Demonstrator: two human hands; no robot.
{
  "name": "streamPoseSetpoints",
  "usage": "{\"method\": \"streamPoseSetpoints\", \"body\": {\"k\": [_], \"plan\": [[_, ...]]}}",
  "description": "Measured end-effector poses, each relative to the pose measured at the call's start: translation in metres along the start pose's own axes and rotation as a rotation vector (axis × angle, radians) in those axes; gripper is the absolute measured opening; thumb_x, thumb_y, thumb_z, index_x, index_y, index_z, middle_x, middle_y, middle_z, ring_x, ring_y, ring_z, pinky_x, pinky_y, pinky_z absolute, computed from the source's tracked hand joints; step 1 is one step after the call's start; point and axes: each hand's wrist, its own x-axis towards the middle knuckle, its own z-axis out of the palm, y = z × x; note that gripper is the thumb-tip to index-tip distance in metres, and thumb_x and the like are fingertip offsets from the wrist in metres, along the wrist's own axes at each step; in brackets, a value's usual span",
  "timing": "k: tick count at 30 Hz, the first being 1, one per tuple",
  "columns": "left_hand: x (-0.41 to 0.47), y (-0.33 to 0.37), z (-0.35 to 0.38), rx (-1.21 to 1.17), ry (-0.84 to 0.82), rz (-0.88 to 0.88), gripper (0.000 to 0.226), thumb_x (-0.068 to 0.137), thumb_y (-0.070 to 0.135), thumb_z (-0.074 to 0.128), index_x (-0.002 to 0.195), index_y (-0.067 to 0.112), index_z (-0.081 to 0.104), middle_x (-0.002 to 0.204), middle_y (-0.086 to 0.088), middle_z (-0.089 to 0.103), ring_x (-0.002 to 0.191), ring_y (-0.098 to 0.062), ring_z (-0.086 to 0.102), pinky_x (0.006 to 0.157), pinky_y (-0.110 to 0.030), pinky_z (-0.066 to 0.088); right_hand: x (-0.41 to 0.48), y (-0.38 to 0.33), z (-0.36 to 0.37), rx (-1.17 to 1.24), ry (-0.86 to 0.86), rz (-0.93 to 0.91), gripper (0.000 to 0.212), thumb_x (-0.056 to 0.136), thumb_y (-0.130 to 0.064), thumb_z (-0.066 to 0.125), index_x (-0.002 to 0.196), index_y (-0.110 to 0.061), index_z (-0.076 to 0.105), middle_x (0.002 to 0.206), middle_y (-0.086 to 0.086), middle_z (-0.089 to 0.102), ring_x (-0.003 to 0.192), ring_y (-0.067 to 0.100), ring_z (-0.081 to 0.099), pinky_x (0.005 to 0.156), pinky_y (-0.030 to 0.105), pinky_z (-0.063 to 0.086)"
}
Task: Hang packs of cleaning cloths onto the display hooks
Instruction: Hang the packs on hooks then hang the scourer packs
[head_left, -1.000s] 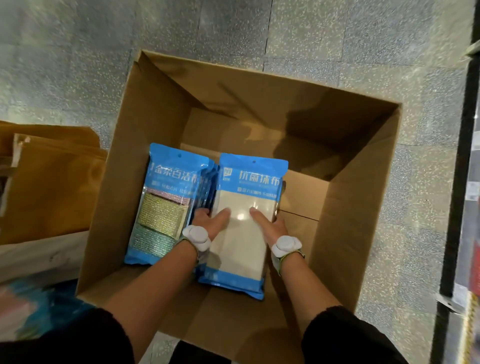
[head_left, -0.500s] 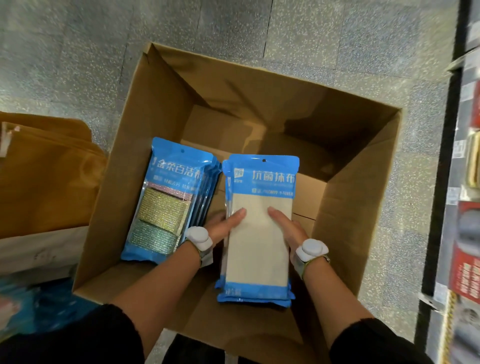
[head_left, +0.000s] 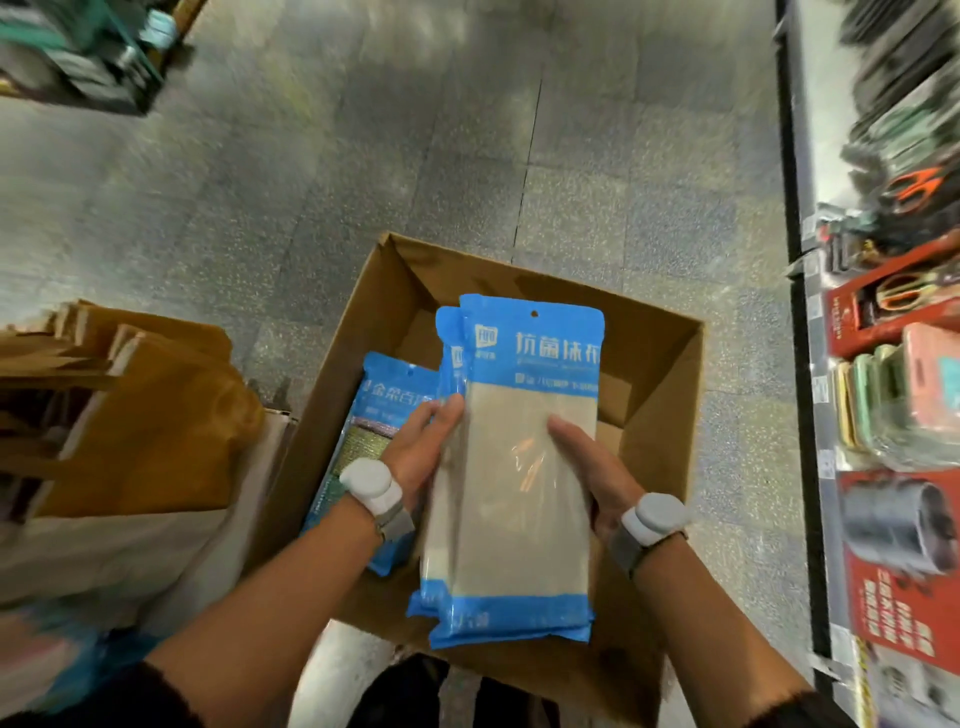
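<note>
Above the box (head_left: 667, 384), both hands (head_left: 415, 460) (head_left: 597, 480) grip cloth packs (head_left: 524, 535).

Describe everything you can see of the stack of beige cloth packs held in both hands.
The stack of cloth packs is a few flat, glossy plastic pouches, fanned. The front one has a blue top band with white print and a hang hole, a clear window showing beige cloth, and a blue bottom strip. It is held above the cardboard box; the left hand grips its left edge, the right hand its right, thumb on front.
</note>
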Motion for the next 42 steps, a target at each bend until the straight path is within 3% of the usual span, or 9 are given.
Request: {"method": "streamPoseSetpoints", "body": {"k": [3,10,23,25,28,31,35,40,42], "plan": [[-0.021,0.022,-0.012,0.006,0.024,0.065,0.082,0.059,0.090,0.069,0.115,0.029,0.069,0.117,0.002,0.074,0.110,-0.021,0.071,0.101,-0.053,0.053,-0.028,-0.013,0.026,0.008,0.018,-0.060,0.043,0.087,-0.048,0.071,0.123,-0.025,0.067,0.117,0.009,0.074,0.106,0.033,0.071,0.097,0.057,0.053],[-0.086,0.052,-0.052,-0.141,0.002,0.098,0.081,0.066,0.078,0.074,0.121,0.018,0.071,0.118,-0.011,0.075,0.107,-0.030,0.073,0.100,-0.047,0.054,-0.083,-0.034,0.096,-0.064,0.023,-0.159,0.043,0.088,-0.043,0.072,0.124,-0.021,0.064,0.111,0.005,0.076,0.098,0.026,0.075,0.086,0.045,0.059],[-0.190,0.064,-0.112,-0.430,0.224,0.210,0.063,0.070,0.060,0.086,0.117,0.020,0.074,0.113,-0.012,0.076,0.106,-0.035,0.072,0.102,-0.056,0.052,-0.127,-0.056,0.179,-0.261,-0.223,-0.144,0.038,0.087,-0.032,0.075,0.120,-0.015,0.070,0.115,0.013,0.074,0.106,0.034,0.071,0.101,0.053,0.052],[-0.214,0.054,-0.115,-0.493,0.246,0.224,0.063,0.070,0.055,0.087,0.120,0.019,0.072,0.116,-0.015,0.075,0.109,-0.039,0.071,0.101,-0.060,0.051,-0.145,-0.056,0.186,-0.320,-0.300,-0.126,0.038,0.088,-0.036,0.072,0.121,-0.018,0.069,0.114,0.010,0.075,0.105,0.029,0.072,0.097,0.048,0.055],[-0.242,0.038,-0.115,-0.575,0.290,0.266,0.070,0.064,0.054,0.092,0.121,0.018,0.072,0.120,-0.017,0.073,0.112,-0.039,0.069,0.103,-0.062,0.049,-0.163,-0.061,0.200,-0.322,-0.320,-0.165,0.031,0.092,-0.041,0.066,0.115,-0.020,0.072,0.105,0.005,0.077,0.089,0.020,0.076,0.075,0.033,0.061],[-0.267,0.028,-0.113,-0.564,0.352,0.264,0.070,0.058,0.050,0.093,0.116,0.016,0.074,0.112,-0.016,0.076,0.108,-0.038,0.071,0.101,-0.060,0.051,-0.162,-0.069,0.212,-0.284,-0.303,-0.210,0.048,0.082,-0.052,0.074,0.118,-0.021,0.072,0.115,0.007,0.075,0.107,0.029,0.072,0.102,0.051,0.052],[-0.309,0.001,-0.120,-0.559,0.406,0.293,0.070,0.062,0.058,0.090,0.117,0.018,0.074,0.111,-0.013,0.077,0.108,-0.035,0.071,0.102,-0.055,0.052,-0.175,-0.064,0.239,-0.276,-0.360,-0.161,0.052,0.086,-0.047,0.073,0.124,-0.011,0.069,0.119,0.014,0.072,0.112,0.032,0.069,0.105,0.051,0.050],[-0.363,-0.016,-0.139,-0.486,0.578,0.306,0.047,0.079,0.055,0.079,0.109,0.020,0.070,0.095,-0.004,0.077,0.087,-0.024,0.073,0.073,-0.034,0.059,-0.190,-0.040,0.284,-0.390,-0.422,-0.091,0.049,0.088,-0.039,0.072,0.125,-0.008,0.067,0.117,0.016,0.073,0.108,0.033,0.070,0.092,0.049,0.058],[-0.380,-0.024,-0.153,-0.508,0.637,0.309,0.041,0.080,0.050,0.080,0.107,0.020,0.072,0.096,-0.005,0.078,0.086,-0.023,0.075,0.073,-0.036,0.062,-0.191,-0.035,0.300,-0.429,-0.421,-0.079,0.052,0.086,-0.037,0.074,0.128,-0.007,0.065,0.119,0.018,0.072,0.109,0.036,0.069,0.087,0.051,0.059]]}}
